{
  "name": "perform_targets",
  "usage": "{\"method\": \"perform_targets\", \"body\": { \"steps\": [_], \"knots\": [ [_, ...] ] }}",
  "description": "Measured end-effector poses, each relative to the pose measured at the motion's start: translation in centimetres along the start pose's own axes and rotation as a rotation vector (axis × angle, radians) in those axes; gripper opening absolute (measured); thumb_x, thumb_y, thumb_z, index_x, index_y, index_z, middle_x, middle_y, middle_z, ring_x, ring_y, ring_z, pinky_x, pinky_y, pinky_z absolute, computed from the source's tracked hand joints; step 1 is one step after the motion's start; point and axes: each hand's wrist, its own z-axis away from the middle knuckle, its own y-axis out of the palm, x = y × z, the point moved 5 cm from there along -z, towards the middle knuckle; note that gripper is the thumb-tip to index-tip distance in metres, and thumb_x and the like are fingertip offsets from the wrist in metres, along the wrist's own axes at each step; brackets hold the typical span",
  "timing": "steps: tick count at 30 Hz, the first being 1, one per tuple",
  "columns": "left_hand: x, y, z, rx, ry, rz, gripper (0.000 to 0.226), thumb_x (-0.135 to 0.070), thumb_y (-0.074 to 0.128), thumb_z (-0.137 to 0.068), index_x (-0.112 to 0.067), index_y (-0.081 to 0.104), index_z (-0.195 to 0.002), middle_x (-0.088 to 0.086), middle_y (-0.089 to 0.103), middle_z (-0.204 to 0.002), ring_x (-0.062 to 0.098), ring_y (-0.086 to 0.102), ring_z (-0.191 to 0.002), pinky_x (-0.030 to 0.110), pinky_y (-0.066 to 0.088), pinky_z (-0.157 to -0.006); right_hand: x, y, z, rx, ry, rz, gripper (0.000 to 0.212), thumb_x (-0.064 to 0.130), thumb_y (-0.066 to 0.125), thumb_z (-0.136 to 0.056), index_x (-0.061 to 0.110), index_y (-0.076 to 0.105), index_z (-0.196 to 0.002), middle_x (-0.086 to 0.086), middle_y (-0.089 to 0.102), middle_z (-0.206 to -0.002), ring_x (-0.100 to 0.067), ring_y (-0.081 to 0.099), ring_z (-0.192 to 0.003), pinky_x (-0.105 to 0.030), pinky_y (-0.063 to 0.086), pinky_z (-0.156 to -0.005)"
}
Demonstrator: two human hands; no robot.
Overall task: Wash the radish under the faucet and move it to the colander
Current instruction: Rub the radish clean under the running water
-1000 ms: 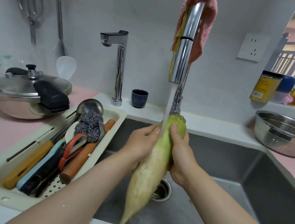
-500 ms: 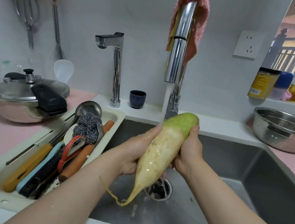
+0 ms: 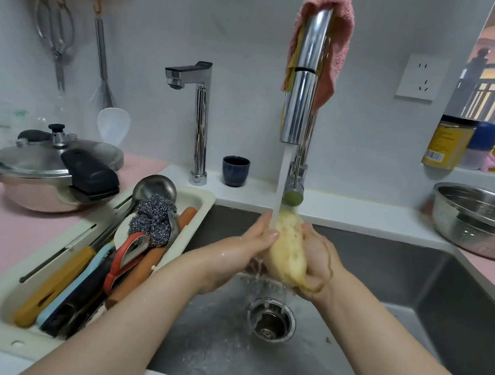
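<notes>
A long pale radish (image 3: 288,249) is held over the steel sink (image 3: 421,284), tilted so its length points away from me and only its whitish lower part shows. My left hand (image 3: 244,246) grips its left side and my right hand (image 3: 317,262) grips its right side, with the thin root tail curling over my right wrist. Water runs from the tall chrome faucet (image 3: 300,97) straight onto the radish. The steel colander (image 3: 488,221) stands on the pink counter at the far right, apart from both hands.
A cream utensil tray (image 3: 0,305) with knives, a scourer and a ladle lies left of the sink. A pressure cooker (image 3: 44,171) sits behind it. A second small tap (image 3: 198,119), a dark cup (image 3: 234,170) and the drain (image 3: 271,318) are near.
The radish has turned from upright with its tip hanging down to foreshortened, tail end toward me. Both hands have risen toward the stream, and the water now hits the whitish part.
</notes>
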Motion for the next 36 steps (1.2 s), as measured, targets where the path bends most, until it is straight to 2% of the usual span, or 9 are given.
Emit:
{"method": "perform_targets", "body": {
  "steps": [2,6,9,14,20,24,27,31,36],
  "knots": [
    [-0.4,0.1,-0.4,-0.111,0.087,-0.191,0.069,-0.081,0.04,-0.088,-0.059,0.024,-0.152,-0.008,0.023,-0.17,0.023,0.019,-0.157,0.052,0.019,-0.126,0.2,0.0,0.6,0.073,0.053,-0.009,0.051,0.036,0.029,-0.111,0.004,0.064,-0.128,-0.027,0.07,-0.124,-0.041,0.071,-0.102,-0.048,0.061,-0.07],
    [-2.7,0.2,-0.2,-0.484,0.268,-0.131,0.046,-0.063,0.037,-0.095,-0.034,0.066,-0.115,0.0,0.066,-0.128,0.018,0.06,-0.123,0.041,0.047,-0.107,-0.3,1.7,1.9,0.214,0.092,0.074,0.043,0.034,0.04,-0.106,0.011,0.066,-0.131,-0.021,0.071,-0.126,-0.042,0.071,-0.109,-0.056,0.063,-0.076],
    [-3.0,-1.4,0.4,-0.623,0.164,0.022,0.046,-0.057,0.036,-0.104,-0.025,0.07,-0.102,0.006,0.072,-0.116,0.021,0.067,-0.107,0.039,0.049,-0.103,-0.6,3.1,2.5,0.312,0.057,0.138,0.052,0.039,0.033,-0.108,0.007,0.063,-0.135,-0.023,0.07,-0.128,-0.046,0.073,-0.098,-0.056,0.063,-0.076],
    [-0.7,-2.8,1.0,-0.543,-0.088,0.083,0.072,-0.065,0.021,-0.103,-0.017,0.071,-0.12,0.009,0.076,-0.109,0.021,0.07,-0.099,0.037,0.054,-0.099,-1.5,4.2,3.3,0.463,0.041,0.215,0.057,0.047,0.034,-0.107,0.011,0.046,-0.149,-0.028,0.059,-0.139,-0.049,0.072,-0.085,-0.051,0.062,-0.075],
    [-0.5,-1.2,0.0,-0.436,-0.076,0.073,0.066,-0.062,0.024,-0.104,-0.017,0.065,-0.129,0.014,0.075,-0.115,0.025,0.073,-0.106,0.044,0.054,-0.104,0.1,2.6,3.2,0.171,-0.338,0.754,0.038,0.042,0.059,-0.101,0.021,0.052,-0.132,-0.002,0.071,-0.084,-0.017,0.06,-0.05,-0.029,0.05,-0.044],
    [-1.5,-0.9,0.3,-0.376,0.05,0.104,0.055,-0.058,0.033,-0.105,-0.025,0.059,-0.139,0.005,0.07,-0.128,0.018,0.066,-0.119,0.042,0.048,-0.112,1.1,2.4,2.9,0.026,-0.496,1.075,0.05,0.072,0.05,-0.09,0.035,0.061,-0.121,0.012,0.072,-0.108,-0.016,0.07,-0.098,-0.043,0.06,-0.083],
    [-1.9,-1.0,0.4,-0.329,0.113,0.064,0.043,-0.052,0.035,-0.107,-0.036,0.057,-0.14,-0.003,0.07,-0.13,0.013,0.067,-0.118,0.039,0.051,-0.108,1.1,2.6,3.0,-0.033,-0.548,1.279,0.069,0.081,0.031,-0.091,0.027,0.056,-0.126,0.006,0.071,-0.11,-0.023,0.067,-0.106,-0.045,0.051,-0.095],
    [-2.1,-0.7,0.1,-0.202,0.185,0.006,0.041,-0.047,0.042,-0.107,-0.047,0.046,-0.148,-0.017,0.061,-0.143,0.003,0.062,-0.125,0.033,0.051,-0.107,1.1,2.2,2.8,-0.074,-0.57,1.119,0.078,0.079,0.02,-0.094,0.02,0.051,-0.135,-0.002,0.066,-0.126,-0.027,0.062,-0.117,-0.049,0.047,-0.104],
    [-2.0,0.2,-0.3,-0.144,0.189,0.183,0.043,-0.032,0.052,-0.106,-0.036,0.049,-0.149,-0.004,0.069,-0.136,0.017,0.067,-0.123,0.039,0.053,-0.105,1.7,1.2,1.9,-0.084,-0.339,0.609,0.069,0.067,0.022,-0.103,0.022,0.065,-0.132,-0.006,0.072,-0.122,-0.022,0.068,-0.113,-0.045,0.055,-0.101]
  ]
}}
